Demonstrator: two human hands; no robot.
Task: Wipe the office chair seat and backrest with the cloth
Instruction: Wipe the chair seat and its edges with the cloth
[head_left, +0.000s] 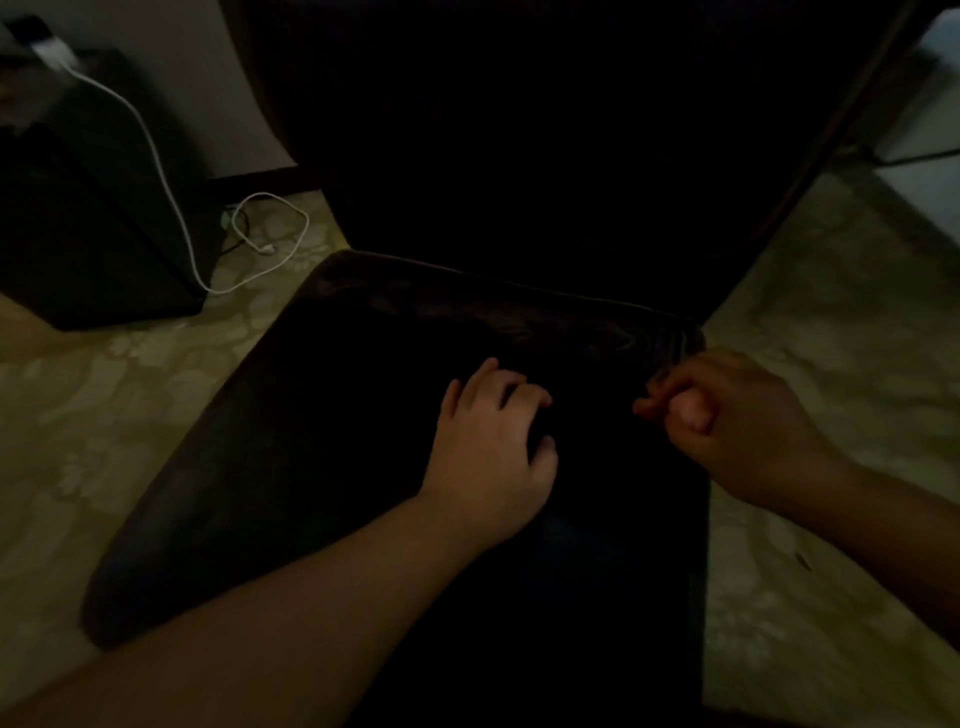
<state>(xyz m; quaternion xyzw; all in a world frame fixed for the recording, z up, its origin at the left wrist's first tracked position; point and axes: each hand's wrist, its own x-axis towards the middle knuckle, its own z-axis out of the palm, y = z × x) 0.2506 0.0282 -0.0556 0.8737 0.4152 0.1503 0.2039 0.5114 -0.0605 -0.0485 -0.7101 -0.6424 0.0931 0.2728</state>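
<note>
Very dark frame. We had our left hand (493, 441) fingers curled down on the seat (291, 447) at frame centre, apparently gripping a dark cloth we couldn't make out; right hand (727, 410) fisted, contents unclear. Backrest (545, 156) filled upper centre. Advice: flat cloth, overlapping strokes.
</note>
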